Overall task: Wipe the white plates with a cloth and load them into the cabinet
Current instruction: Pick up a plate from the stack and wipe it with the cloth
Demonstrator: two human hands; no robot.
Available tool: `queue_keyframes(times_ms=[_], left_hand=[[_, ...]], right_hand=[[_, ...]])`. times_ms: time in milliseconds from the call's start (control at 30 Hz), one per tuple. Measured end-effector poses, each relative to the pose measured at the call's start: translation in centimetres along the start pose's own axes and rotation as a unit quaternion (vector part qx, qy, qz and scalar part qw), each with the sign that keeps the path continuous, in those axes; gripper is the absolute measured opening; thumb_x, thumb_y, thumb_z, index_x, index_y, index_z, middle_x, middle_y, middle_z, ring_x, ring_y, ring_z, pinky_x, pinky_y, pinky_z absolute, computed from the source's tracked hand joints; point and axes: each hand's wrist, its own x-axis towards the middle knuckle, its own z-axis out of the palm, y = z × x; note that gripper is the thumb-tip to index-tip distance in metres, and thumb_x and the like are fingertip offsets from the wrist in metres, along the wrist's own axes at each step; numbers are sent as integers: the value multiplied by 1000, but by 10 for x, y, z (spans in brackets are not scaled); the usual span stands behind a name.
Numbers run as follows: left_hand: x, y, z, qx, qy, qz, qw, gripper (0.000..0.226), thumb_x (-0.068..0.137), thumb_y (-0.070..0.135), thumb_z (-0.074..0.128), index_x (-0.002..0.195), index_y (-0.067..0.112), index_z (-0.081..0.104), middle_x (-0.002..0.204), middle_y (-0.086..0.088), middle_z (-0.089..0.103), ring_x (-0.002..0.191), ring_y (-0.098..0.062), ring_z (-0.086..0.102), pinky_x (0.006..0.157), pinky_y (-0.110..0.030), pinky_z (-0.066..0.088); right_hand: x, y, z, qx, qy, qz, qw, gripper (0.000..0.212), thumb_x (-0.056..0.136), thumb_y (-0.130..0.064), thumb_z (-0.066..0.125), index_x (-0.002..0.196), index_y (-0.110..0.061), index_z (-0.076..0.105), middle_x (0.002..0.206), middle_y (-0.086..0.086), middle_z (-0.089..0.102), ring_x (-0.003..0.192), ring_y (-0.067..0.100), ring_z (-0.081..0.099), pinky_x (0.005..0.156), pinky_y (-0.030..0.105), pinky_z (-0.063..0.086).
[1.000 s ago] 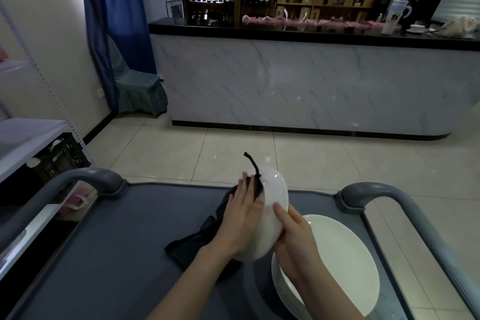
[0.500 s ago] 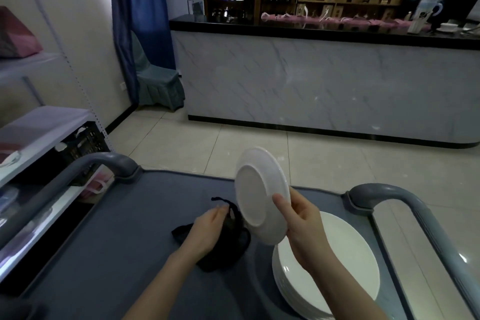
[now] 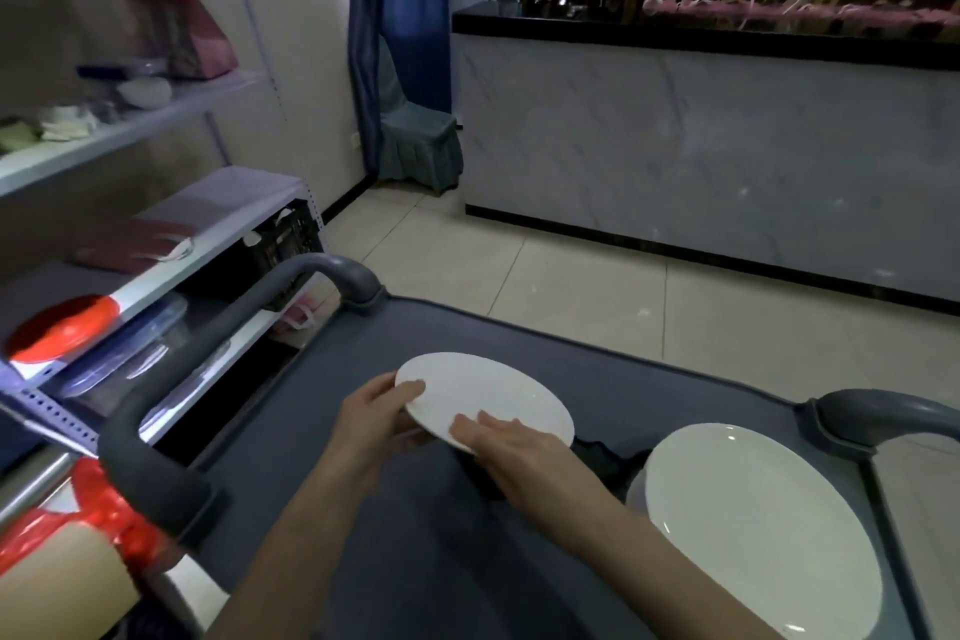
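Observation:
A small white plate (image 3: 493, 392) is held nearly flat above the grey cart top (image 3: 322, 457). My left hand (image 3: 376, 413) grips its left rim, thumb on top. My right hand (image 3: 511, 447) holds the near right rim, fingers over the edge. The black cloth (image 3: 605, 460) lies on the cart just right of the plate, mostly hidden behind my right hand. A stack of large white plates (image 3: 753, 530) sits on the cart at the right.
White metal shelving (image 3: 156, 270) stands at the left, holding a red lid, clear containers and bags. Grey cart handles (image 3: 218, 343) rise at the left and at the right (image 3: 893, 418). A marble counter (image 3: 727, 146) stands beyond the tiled floor.
My left hand let go of the cloth and took the plate's left rim. The plate turned from upright to nearly flat, and my view swung left toward the shelving.

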Motion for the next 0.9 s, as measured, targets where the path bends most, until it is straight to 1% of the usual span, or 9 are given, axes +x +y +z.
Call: queue_keyframes(times_ms=[100,200,300,433,500,567,633,733,900], left_hand=[[12,-8,-26,-14,12,-3,1000,26,87,0,60,110,6,68,105,-20,71,87,-35,70,59,-35,57],[26,-13,-54,-36,32,-2,999,34,86,-2,60,118,10,66,109,-17,70,88,-33,69,58,-36,57],[44,-16,-91,-47,61,1,997,41,86,-3,60,124,14,61,113,-14,67,92,-33,68,61,-37,57],[70,-20,-139,-56,66,-15,996,43,87,-5,58,124,17,61,112,-14,68,94,-35,67,67,-41,57],[81,-22,-155,-48,57,-27,997,43,87,-4,57,123,20,62,112,-13,68,96,-36,67,66,-42,58],[90,-24,-167,-27,52,-33,998,43,88,-3,55,121,23,62,113,-9,67,100,-35,66,64,-40,58],[101,-27,-176,16,48,-35,998,44,87,-4,52,121,24,59,113,-3,66,100,-31,65,61,-38,58],[118,-31,-185,92,33,-42,994,45,85,-6,51,121,21,54,117,-4,63,104,-28,62,77,-45,58],[134,-32,-188,226,15,-35,973,52,78,-11,48,120,18,58,104,1,66,97,-20,61,72,-32,50]], right_hand=[[19,-5,13,4,-26,-10,1000,50,103,-12,43,149,-29,36,157,-10,34,148,14,25,117,39,27],[39,-8,24,94,-46,33,994,53,97,-27,59,147,-31,41,155,-13,37,147,8,25,122,36,16],[58,-6,37,209,63,158,963,62,87,-39,71,143,-27,48,151,-10,43,142,7,34,118,30,25],[93,-9,70,303,117,332,886,68,86,-22,73,146,-16,41,130,-3,56,109,12,59,93,25,48],[112,-14,89,371,119,368,845,59,81,-7,73,137,-14,53,107,-10,65,91,5,64,73,14,50],[128,-20,106,386,137,393,824,50,76,1,71,122,-17,63,96,-14,67,86,3,65,64,10,48],[140,-26,119,391,147,409,811,50,73,3,70,113,-26,64,93,-16,68,85,2,65,63,10,48],[150,-33,135,367,148,423,815,49,72,5,68,99,-36,62,87,-18,68,81,5,66,61,10,48],[158,-35,148,323,163,444,820,49,71,5,63,111,-22,66,98,-3,71,91,16,66,78,27,54]])
